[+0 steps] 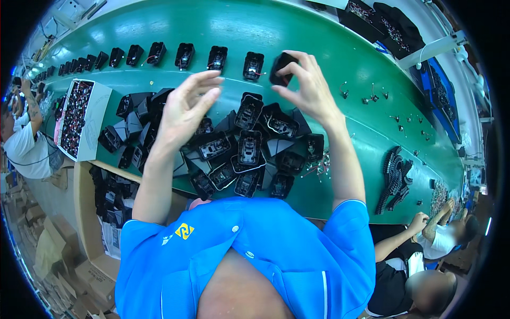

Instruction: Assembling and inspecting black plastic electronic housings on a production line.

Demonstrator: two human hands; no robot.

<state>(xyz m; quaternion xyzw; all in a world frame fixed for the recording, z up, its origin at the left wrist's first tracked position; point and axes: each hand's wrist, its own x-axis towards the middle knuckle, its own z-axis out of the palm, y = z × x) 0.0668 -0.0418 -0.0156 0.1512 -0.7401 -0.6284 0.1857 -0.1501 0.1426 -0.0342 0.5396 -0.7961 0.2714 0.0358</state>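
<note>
Wide green worktable (234, 26), glossy-topped, is taken up by work at two evident stages. Near edge is occupied by a loose heap of black plastic housings (249, 147), box-shaped and open-topped, tipped at all angles; this is judged to be the portion left to be set out, and it is large. Across the far side, a long curved row of black housings (185, 56) is spaced out singly, dwindling toward the left; this is judged the portion done so far. Red or pale leads are seen at several of the row's nearer units; whether all are wired cannot be told. More black parts are held in a brown cardboard carton (85, 212) at left, below table level. A white rectangular box (98, 119) is filled with small dark and red parts.

Left hand (186, 106) is held above the table, thumb and fingers apart, nothing gripped. Right hand (311, 90) is placed at a single dark black housing (277, 64) at the row's right end, bent fingers laid over it, thumb just below; whether it is clamped cannot be told. Farther right, small wired components (345, 94) are scattered loose, apparently unused.
</note>
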